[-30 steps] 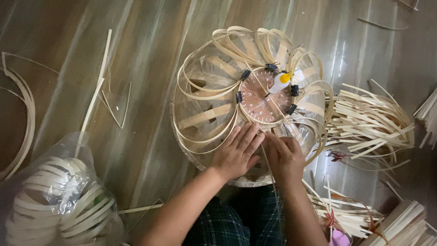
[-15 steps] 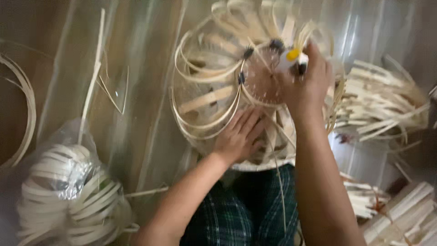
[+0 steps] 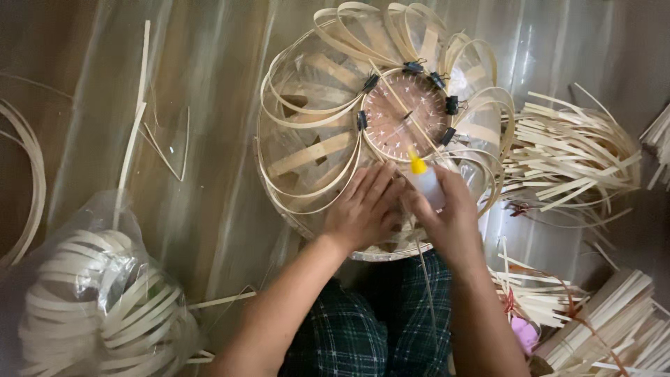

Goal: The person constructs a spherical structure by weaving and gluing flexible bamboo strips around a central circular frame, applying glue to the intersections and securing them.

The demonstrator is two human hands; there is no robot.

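Right fingers (image 3: 447, 202) gripping yellow-tipped glue bottle (image 3: 424, 183), left fingers (image 3: 370, 192) flat, open on looped bamboo-strip frame (image 3: 314, 150), black clips (image 3: 452, 105).

Woven frame (image 3: 328, 146) centre; strip bag (image 3: 98, 307) btm-left, loose strips (image 3: 572, 153) right.

The right hand (image 3: 450, 213) grips a yellow-tipped glue bottle (image 3: 424, 181) at the round disc (image 3: 405, 115) of a bamboo frame (image 3: 314, 150), while the left hand (image 3: 363, 209) presses flat on the frame's strips beside it.
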